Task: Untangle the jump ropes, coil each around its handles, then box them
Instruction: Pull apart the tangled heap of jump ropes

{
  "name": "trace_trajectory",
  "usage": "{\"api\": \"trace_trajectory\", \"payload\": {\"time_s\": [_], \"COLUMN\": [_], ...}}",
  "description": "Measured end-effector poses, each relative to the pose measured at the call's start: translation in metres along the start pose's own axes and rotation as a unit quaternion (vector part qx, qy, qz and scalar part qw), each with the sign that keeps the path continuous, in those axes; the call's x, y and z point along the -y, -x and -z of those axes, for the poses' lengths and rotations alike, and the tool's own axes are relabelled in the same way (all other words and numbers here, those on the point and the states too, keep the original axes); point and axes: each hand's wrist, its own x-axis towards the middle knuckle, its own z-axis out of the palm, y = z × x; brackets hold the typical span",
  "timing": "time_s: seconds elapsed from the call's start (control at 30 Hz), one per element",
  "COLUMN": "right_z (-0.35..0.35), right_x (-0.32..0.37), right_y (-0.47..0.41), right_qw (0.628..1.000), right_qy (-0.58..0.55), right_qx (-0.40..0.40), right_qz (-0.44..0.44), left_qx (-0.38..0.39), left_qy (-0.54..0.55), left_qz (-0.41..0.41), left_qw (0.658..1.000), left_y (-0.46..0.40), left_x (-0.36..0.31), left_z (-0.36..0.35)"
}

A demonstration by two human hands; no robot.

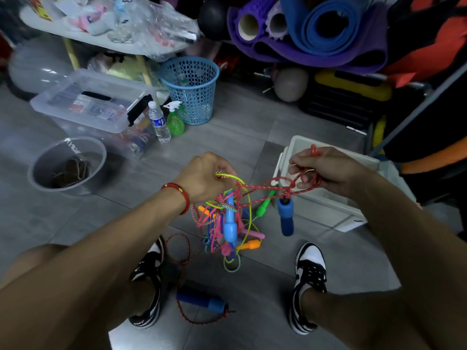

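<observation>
A tangle of jump ropes point(228, 218) hangs in mid-air between my knees, with pink, yellow-green and blue cords and light blue, green, orange and pink handles. My left hand point(204, 176) grips the top of the tangle. My right hand point(328, 168) pinches the red speckled rope point(262, 185), which stretches from the tangle to my fingers. One dark blue foam handle point(286, 215) of that rope dangles below my right hand. Its other dark blue handle point(202, 299) lies on the floor between my shoes, with red rope looped around it. A white box point(326, 205) stands open behind my right hand.
A clear lidded storage bin point(93, 107), a water bottle point(159, 122), a green spray bottle point(174, 120) and a blue mesh basket point(192, 89) stand at the back left. A clear bowl point(67, 165) sits on the floor at left. Rolled mats point(316, 29) pile up behind.
</observation>
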Motion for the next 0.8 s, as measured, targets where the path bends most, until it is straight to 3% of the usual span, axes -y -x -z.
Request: {"api": "trace_trajectory", "payload": {"time_s": [0.13, 0.23, 0.33, 0.43, 0.47, 0.57, 0.63, 0.8], "right_z": [0.001, 0.009, 0.011, -0.004, -0.013, -0.045, -0.065, -0.079], "right_x": [-0.008, -0.006, -0.006, -0.019, -0.024, -0.041, -0.052, -0.074], "right_y": [-0.001, -0.004, -0.007, -0.01, -0.012, -0.013, -0.017, -0.038], "right_qw": [0.97, 0.905, 0.836, 0.797, 0.799, 0.847, 0.855, 0.86], "right_qy": [0.218, 0.394, 0.523, 0.585, 0.584, 0.5, 0.479, 0.486], "right_qx": [0.009, 0.009, 0.023, 0.05, 0.071, 0.154, 0.175, 0.103], "right_qz": [0.104, 0.158, 0.166, 0.141, 0.129, 0.087, 0.09, 0.117], "left_qx": [-0.025, -0.041, -0.06, -0.067, -0.064, -0.061, -0.062, -0.059], "left_qy": [0.021, 0.082, 0.11, 0.137, 0.14, 0.157, 0.168, 0.2], "left_qz": [0.004, 0.015, 0.006, -0.005, -0.007, -0.001, -0.001, 0.006], "left_qw": [0.999, 0.996, 0.992, 0.988, 0.988, 0.986, 0.984, 0.978], "left_y": [-0.002, -0.005, -0.006, -0.006, -0.005, -0.005, -0.003, 0.004], "left_x": [0.0, 0.004, 0.005, 0.003, 0.002, -0.002, -0.004, -0.01], "left_z": [0.002, 0.004, 0.006, 0.005, 0.004, 0.003, 0.004, 0.013]}}
